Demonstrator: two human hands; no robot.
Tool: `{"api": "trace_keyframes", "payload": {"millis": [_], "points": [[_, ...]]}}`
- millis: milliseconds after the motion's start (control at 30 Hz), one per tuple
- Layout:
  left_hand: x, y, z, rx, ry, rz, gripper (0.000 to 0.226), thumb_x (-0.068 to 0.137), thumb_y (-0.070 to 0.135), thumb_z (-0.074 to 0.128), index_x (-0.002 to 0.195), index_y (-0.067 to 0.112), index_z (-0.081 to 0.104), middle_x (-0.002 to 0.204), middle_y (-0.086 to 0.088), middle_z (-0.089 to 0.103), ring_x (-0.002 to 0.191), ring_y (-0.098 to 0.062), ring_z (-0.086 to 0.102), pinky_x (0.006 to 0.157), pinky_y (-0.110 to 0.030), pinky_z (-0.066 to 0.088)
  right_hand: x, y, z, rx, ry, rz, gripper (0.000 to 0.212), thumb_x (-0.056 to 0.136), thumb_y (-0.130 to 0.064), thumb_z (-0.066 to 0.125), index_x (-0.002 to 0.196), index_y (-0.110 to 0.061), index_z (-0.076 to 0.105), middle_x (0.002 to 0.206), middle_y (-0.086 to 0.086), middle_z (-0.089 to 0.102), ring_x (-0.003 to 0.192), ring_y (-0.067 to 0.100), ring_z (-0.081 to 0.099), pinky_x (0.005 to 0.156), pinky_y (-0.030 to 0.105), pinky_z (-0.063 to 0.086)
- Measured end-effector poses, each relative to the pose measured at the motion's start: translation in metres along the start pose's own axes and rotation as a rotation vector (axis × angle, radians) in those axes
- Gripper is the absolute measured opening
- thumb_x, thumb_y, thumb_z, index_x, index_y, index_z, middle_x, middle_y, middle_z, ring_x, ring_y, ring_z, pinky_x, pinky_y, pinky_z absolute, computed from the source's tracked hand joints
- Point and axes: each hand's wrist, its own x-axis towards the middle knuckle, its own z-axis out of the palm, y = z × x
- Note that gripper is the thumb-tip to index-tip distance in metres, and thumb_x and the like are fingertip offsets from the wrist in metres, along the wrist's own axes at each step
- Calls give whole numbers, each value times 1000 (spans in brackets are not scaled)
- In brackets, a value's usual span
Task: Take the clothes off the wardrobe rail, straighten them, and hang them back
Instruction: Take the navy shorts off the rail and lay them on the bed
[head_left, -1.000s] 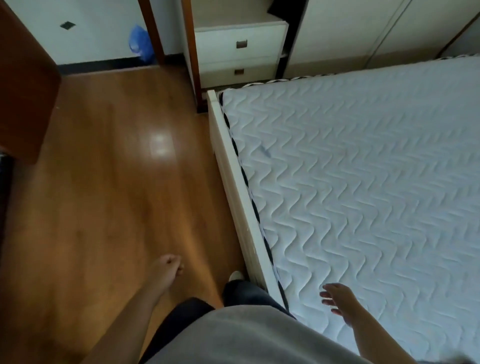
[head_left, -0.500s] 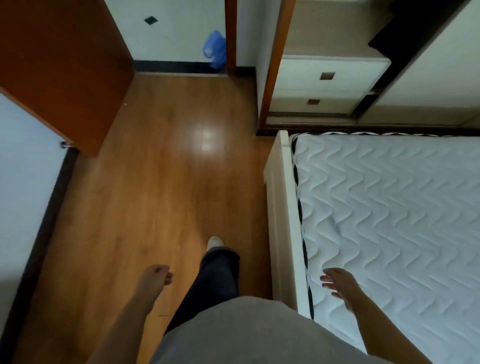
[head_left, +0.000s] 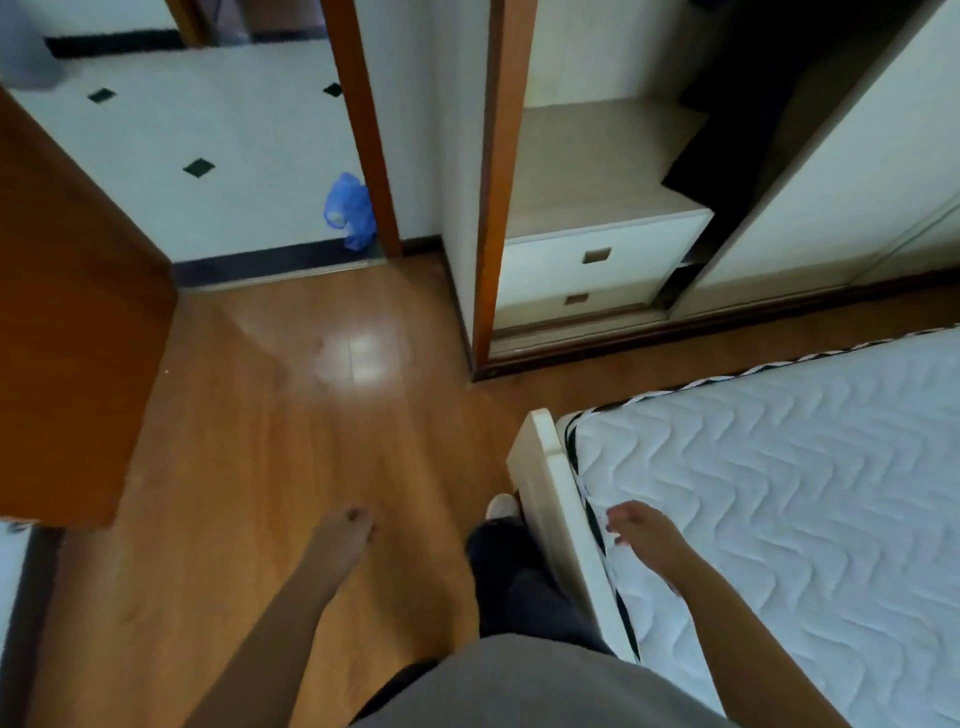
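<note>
As seen from the head camera, which looks down at a bedroom floor, both hands hang in the lower half of the frame and neither holds anything. The left hand (head_left: 343, 535), lower centre-left, has its fingers loosely curled above the wooden floor (head_left: 285, 415). The right hand (head_left: 644, 535), lower centre-right, has its fingers relaxed and slightly spread above the edge of the quilted white mattress (head_left: 779, 493); whether it touches the mattress cannot be told. Between the hands appear a leg in dark trousers (head_left: 514, 571) and a white-socked foot (head_left: 501, 504), just beside the white bed frame (head_left: 550, 483).

The open wardrobe (head_left: 597, 156) occupies the upper centre and right. A dark garment (head_left: 737, 104) hangs in its shadowed interior at the upper right, its lower edge near the shelf above two white drawers (head_left: 597, 257). A pale sliding door (head_left: 831, 182) stands to the right of the garment.

At the left edge is a brown wooden door (head_left: 67, 312). A blue plastic bag (head_left: 350, 210) lies on the tiled floor in the upper centre-left, against a door frame.
</note>
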Motion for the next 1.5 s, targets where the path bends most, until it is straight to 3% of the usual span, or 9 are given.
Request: {"api": "trace_keyframes", "payload": {"millis": [133,267,367,500,767,933,1067,1267,1500], "points": [[47,126,23,18,6,231,23,93,20,44,74,19,56,77,0,61,82,-24,60,66,-24,38,49,-24,-61,55,97,42,24,90,-7,45,107,3,59,102,20,64,94,32,60,82,35,42],[59,251,37,128,-36,507,15,94,22,43,99,21,57,92,2,62,91,-13,59,75,-18,42,89,-70,-132,211,237,21,19,92,-7,47,105,0,58,98,17,62,89,28,58,70,28,44],[61,328,41,237,-33,731,23,94,30,40,114,24,52,103,9,60,97,-6,56,81,-17,42,120,-112,-176,232,359,-43,16,90,-7,50,100,-2,61,99,20,64,92,34,60,87,43,48],[79,401,35,225,-66,903,24,92,36,42,114,31,50,106,16,58,98,2,54,78,-10,38,140,-172,-211,352,463,-125,16,91,-9,49,102,-4,59,98,14,64,82,23,61,71,30,48],[118,545,32,207,-232,1212,21,92,26,47,113,29,50,105,21,54,100,9,49,81,-7,39,143,-276,-250,535,734,-303,15,92,-11,49,102,-17,58,89,-2,65,90,22,63,91,41,49],[128,621,45,24,-262,1310,18,91,21,48,108,28,51,102,18,57,100,4,54,80,-4,42,126,-337,-292,528,838,-457,20,91,-11,50,91,-27,60,89,-8,66,77,1,65,78,22,51],[130,675,64,-135,-225,1361,20,89,17,51,108,21,55,105,8,61,98,1,55,79,-10,41,114,-391,-337,470,877,-578,17,92,-12,48,100,-22,58,95,-4,67,87,5,64,79,22,47],[127,758,83,-230,-118,1441,27,88,18,53,115,16,55,107,8,59,98,-1,55,74,5,36,123,-468,-411,379,913,-750,16,93,-16,46,103,-22,57,95,-6,67,89,7,64,76,19,48],[127,858,112,-306,-34,1455,33,86,23,57,118,18,53,117,5,58,106,-4,53,85,-19,40,140,-536,-514,263,924,-892,23,94,-17,44,115,-14,54,99,-3,65,91,8,64,81,22,48]]}}
